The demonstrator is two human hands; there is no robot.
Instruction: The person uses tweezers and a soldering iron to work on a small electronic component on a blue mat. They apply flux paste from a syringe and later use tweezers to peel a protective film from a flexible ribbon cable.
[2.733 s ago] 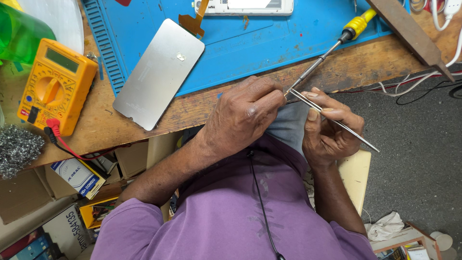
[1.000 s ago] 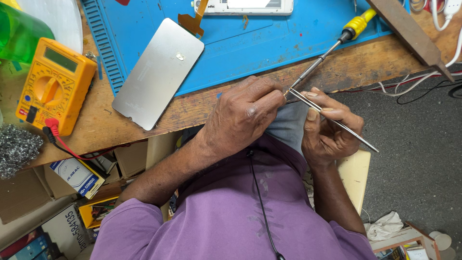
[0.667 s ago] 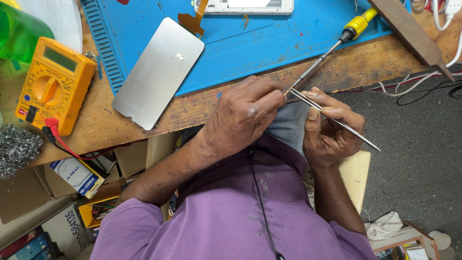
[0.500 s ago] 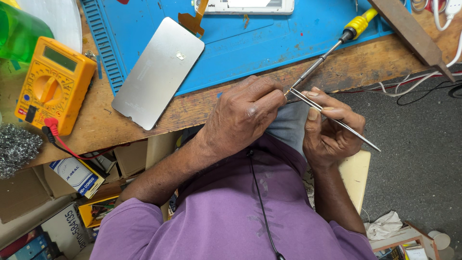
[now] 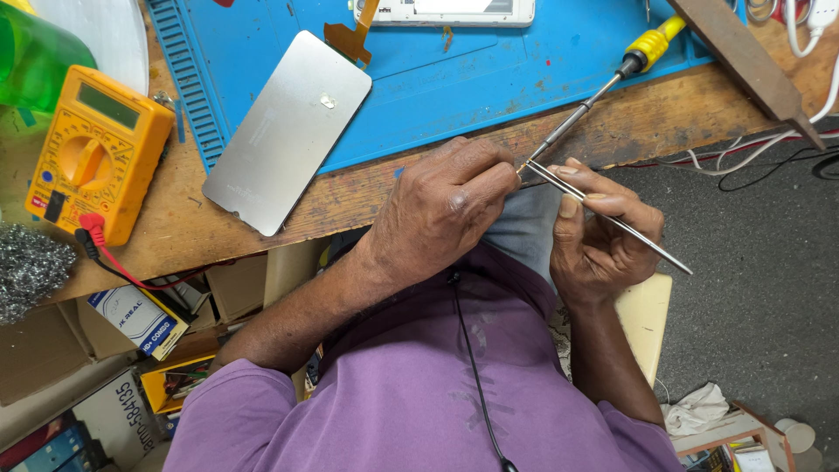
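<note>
My left hand (image 5: 446, 205) is closed just off the bench's front edge. Its fingertips pinch something small that the fingers hide. My right hand (image 5: 599, 236) holds thin metal tweezers (image 5: 612, 220), and their points meet my left fingertips. A soldering iron with a yellow handle (image 5: 642, 51) lies slanted on the wooden bench (image 5: 350, 197), with its tip right at the spot where both hands meet. Both hands hover over my lap in a purple shirt.
A silver phone back plate (image 5: 288, 131) lies on the blue work mat (image 5: 489, 79). A white phone (image 5: 446, 10) is at the top, and a yellow multimeter (image 5: 96, 162) with a red lead sits at the left. Steel wool (image 5: 26, 271), boxes under the bench and cables (image 5: 752, 153) at the right are nearby.
</note>
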